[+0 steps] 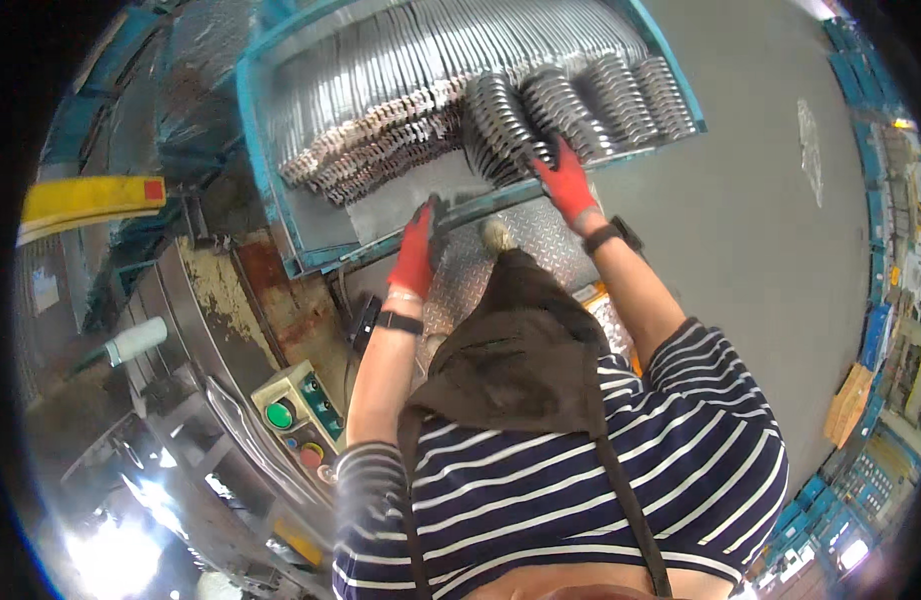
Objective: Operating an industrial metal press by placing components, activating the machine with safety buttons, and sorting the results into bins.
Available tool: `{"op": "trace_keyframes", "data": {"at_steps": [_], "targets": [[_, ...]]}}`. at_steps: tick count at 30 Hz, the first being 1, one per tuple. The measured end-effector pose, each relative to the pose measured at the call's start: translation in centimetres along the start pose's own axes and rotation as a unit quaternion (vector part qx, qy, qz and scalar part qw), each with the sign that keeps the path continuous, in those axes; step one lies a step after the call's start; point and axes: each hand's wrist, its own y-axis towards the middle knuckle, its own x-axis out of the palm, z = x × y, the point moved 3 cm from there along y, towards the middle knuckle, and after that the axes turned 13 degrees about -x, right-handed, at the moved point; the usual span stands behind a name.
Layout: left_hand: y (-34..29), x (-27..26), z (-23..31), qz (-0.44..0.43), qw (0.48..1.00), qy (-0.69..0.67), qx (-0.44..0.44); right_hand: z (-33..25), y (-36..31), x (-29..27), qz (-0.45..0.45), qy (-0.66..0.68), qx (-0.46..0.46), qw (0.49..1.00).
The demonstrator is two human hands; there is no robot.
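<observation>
My right hand [569,188], in a red glove with dark fingertips, reaches over the near rim of a blue metal bin [461,212]. Its fingers are spread at the near end of a row of curved metal parts [499,125]; its fingertips blend with the dark parts, and no part is visibly lifted. In a matching glove, my left hand [418,250] is at the same rim farther left, fingers extended and nothing visible in them. Long rows of nested, shiny metal strips [411,70] fill the back and left of the bin. Shorter stacks of curved parts [611,100] stand on the right.
At the lower left is a control box [299,410] with a green button and a red one, beside machinery. A yellow bar [91,205] juts in from the left. Below the bin lies a tread-plate surface [551,245]. Grey floor [741,220] extends to the right, toward shelving.
</observation>
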Motion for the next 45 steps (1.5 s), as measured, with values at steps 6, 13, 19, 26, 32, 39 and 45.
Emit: {"op": "trace_keyframes", "data": {"at_steps": [6,13,19,26,32,39,45], "targets": [[7.6,8.9,2.4,0.012,0.999,-0.023,-0.046,-0.9,2.7,1.1,-0.073,-0.044,0.030,0.996],[11.8,15.4,3.4,-0.131,0.954,-0.252,-0.097,-2.5,2.2,1.7,-0.174,-0.061,0.068,0.981],[11.3,15.4,4.4,-0.072,0.970,-0.212,-0.091,-3.3,2.3,1.7,-0.151,-0.015,0.063,0.986],[10.2,14.4,5.6,-0.171,0.948,-0.205,-0.174,-2.9,3.4,-0.5,-0.163,-0.017,0.007,0.986],[13.1,11.4,2.2,-0.125,0.948,-0.223,-0.188,-0.6,4.0,0.8,-0.159,0.028,-0.066,0.985],[19.7,7.2,-1.9,-0.029,0.997,-0.049,0.059,0.2,3.5,2.7,-0.137,0.020,-0.030,0.990],[21.2,6.2,-4.6,-0.086,0.980,-0.007,0.178,0.7,2.3,2.9,-0.126,0.039,-0.006,0.991]]}}
